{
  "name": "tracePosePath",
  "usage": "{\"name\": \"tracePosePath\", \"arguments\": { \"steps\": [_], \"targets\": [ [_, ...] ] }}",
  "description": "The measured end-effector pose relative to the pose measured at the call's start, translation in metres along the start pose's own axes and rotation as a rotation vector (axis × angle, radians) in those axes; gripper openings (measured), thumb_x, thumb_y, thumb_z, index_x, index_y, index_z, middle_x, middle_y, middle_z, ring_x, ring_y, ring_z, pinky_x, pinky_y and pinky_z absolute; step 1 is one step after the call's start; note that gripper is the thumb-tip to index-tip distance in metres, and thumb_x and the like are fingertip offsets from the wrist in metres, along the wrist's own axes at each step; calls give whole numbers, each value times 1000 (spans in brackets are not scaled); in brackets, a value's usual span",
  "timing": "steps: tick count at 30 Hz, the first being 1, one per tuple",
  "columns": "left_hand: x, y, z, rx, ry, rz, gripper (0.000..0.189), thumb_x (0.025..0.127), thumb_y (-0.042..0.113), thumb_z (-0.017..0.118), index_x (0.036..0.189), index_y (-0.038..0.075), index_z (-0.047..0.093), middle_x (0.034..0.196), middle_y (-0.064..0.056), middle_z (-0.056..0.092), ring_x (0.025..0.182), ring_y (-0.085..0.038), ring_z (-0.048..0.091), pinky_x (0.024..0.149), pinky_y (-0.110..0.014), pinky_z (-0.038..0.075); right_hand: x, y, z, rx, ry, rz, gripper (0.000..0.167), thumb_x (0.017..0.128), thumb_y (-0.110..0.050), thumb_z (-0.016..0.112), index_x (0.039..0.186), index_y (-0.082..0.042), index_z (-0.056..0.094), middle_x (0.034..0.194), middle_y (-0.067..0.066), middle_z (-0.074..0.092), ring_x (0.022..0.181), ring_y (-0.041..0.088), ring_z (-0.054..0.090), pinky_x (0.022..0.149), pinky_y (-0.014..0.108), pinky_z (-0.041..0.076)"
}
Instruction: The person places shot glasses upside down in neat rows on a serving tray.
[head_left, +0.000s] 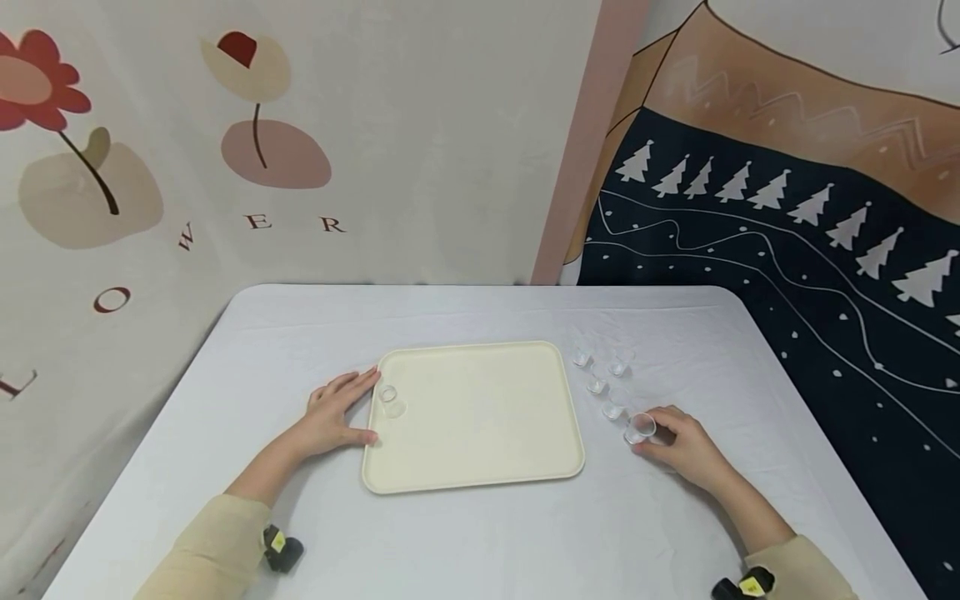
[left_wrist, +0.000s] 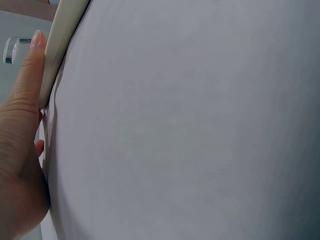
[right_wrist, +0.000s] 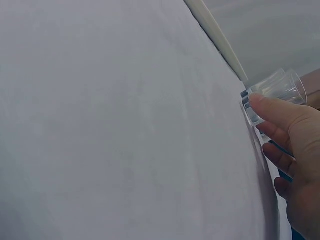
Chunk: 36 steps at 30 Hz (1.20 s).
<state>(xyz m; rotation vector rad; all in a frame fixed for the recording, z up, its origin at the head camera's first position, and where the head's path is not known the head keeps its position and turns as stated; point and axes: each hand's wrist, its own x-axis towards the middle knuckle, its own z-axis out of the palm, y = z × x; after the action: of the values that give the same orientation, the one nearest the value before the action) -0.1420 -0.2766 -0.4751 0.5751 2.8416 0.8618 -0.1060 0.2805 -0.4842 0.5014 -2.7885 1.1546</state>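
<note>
A cream rectangular tray [head_left: 480,417] lies on the white table. My left hand [head_left: 336,418] touches the tray's left edge, thumb and fingers spread along the rim. In the left wrist view its thumb [left_wrist: 30,70] lies against the tray's side [left_wrist: 62,40]. One small clear shot glass [head_left: 390,400] stands on the tray near that hand. To the right of the tray, my right hand [head_left: 686,446] pinches another clear shot glass [head_left: 640,427] between thumb and fingers. The right wrist view shows the thumb low on this glass [right_wrist: 285,89].
Several more clear shot glasses [head_left: 597,383] stand in a loose group between the tray and the table's right side, just beyond my right hand. A white cloth [head_left: 480,312] covers the table. Printed hangings [head_left: 420,142] rise behind it and on the right.
</note>
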Motion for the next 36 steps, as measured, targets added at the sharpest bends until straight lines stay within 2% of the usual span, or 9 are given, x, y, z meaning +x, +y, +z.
{"name": "tracePosePath", "arguments": {
  "steps": [5, 13, 22, 30, 36],
  "targets": [
    [0, -1, 2, 1, 3, 2, 107, 66, 50, 80, 149, 5, 30, 153, -16, 27, 137, -42, 15, 102, -62, 7, -1, -4, -2, -6, 13, 14, 39, 71, -18, 85, 104, -4, 70, 102, 4, 65, 97, 25, 60, 83, 28, 50],
    [0, -3, 1, 12, 0, 4, 107, 66, 50, 80, 150, 6, 29, 154, -15, 27, 138, -41, 15, 102, -62, 8, 1, -13, -4, 19, 43, 7, 34, 71, -11, 84, 100, -4, 69, 101, 8, 65, 99, 33, 59, 85, 54, 46],
    [0, -2, 1, -16, -2, -2, 107, 67, 48, 81, 149, 5, 30, 154, -15, 26, 138, -42, 14, 102, -63, 6, 5, -24, -1, 33, 69, -33, 33, 70, -9, 85, 99, -7, 69, 103, 6, 66, 102, 28, 58, 87, 51, 44],
    [1, -6, 4, -4, -15, -26, 110, 64, 54, 80, 151, 8, 28, 156, -12, 25, 139, -39, 13, 104, -60, 5, 13, -38, 0, 122, 48, -7, 31, 73, -11, 83, 100, -8, 69, 103, 5, 64, 104, 24, 56, 91, 60, 40],
    [1, -6, 3, 2, -10, -19, 110, 64, 53, 80, 150, 7, 29, 155, -13, 26, 139, -39, 14, 104, -61, 6, 18, -49, 1, 148, 41, -17, 30, 73, -10, 83, 100, -10, 69, 102, 2, 64, 102, 19, 55, 93, 60, 38]
  ]
}}
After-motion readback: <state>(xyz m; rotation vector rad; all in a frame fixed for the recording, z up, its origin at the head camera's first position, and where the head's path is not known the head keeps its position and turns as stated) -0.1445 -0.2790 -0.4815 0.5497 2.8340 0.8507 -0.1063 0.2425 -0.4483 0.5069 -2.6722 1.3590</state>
